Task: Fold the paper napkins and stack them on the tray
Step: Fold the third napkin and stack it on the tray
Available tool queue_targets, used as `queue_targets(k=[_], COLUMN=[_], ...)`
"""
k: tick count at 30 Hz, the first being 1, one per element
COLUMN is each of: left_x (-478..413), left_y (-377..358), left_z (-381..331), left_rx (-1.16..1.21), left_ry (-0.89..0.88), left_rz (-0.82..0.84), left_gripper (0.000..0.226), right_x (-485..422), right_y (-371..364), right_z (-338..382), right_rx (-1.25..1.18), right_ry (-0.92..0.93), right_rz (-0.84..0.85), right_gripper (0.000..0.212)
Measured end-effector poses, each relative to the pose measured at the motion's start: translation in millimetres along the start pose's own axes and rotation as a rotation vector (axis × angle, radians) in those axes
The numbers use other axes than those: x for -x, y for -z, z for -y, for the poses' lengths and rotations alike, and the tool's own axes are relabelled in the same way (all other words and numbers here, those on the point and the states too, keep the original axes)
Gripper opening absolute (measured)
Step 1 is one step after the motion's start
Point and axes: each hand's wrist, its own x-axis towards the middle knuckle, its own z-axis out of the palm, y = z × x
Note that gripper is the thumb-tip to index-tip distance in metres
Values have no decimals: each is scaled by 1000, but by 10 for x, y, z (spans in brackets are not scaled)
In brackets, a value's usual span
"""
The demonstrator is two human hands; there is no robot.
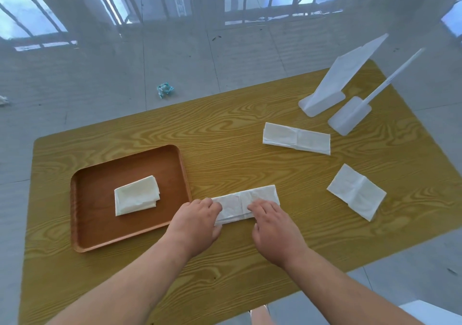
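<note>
- A yellow wood-grain table point(225, 129) stood on pale floor tiles, with windows behind.
- The strip point(246, 201), a napkin folded lengthwise, lay at the table's middle, just at 3 o'clock of the tray point(100, 234).
- The left hand point(197, 224) covered the strip's left end, fingers curled; whether it pinched the paper could not be told. The right hand point(272, 227) lay flat, fingers together, pressing the near edge.
- Thin paper could tear or skew if the hands pulled apart; an uneven cross fold would sit badly on the folded napkin point(136, 196) in the tray.
- Two more napkins waited, one at 1 o'clock point(296, 138), one at 3 o'clock point(356, 191); a sweeping right forearm might drag the nearer one.
- White stands point(335, 84) at 1 o'clock stood well apart, no real hazard.
</note>
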Motion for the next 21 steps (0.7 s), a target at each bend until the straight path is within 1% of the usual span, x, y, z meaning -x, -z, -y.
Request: queue_targets(k=[3,6,9,11,14,15,16,19,21], left_x=[-58,-149,-225,-264,-293,-294,-295,-310,-345], left_y=[17,47,80,126,182,189,195,259,336], left_z=[-17,-29,-32,-37,-47,-47,-45,-43,-60], left_rx=[3,19,17,60,247,337,431,710,881], left_ry=[102,192,217,236,286,321,364,478,536], left_rz=[-72,-75,-22,14,44,54,66,97,92], left_gripper=[57,61,58,49,23,19,20,31,32], right_x=[32,83,132,147,150,148,143,135,126], right_y=[5,-15,-25,-29,-54,-62,-66,-71,-71], right_z=[-70,-81,-98,-109,-126,-129,-129,-107,-92], right_rx=[9,-3,9,30,28,33,38,39,44], right_ry=[48,63,60,52,40,36,31,15,15], right_rz=[11,18,-6,-33,2,12,16,18,23], right_gripper=[53,53,53,54,56,56,57,57,57])
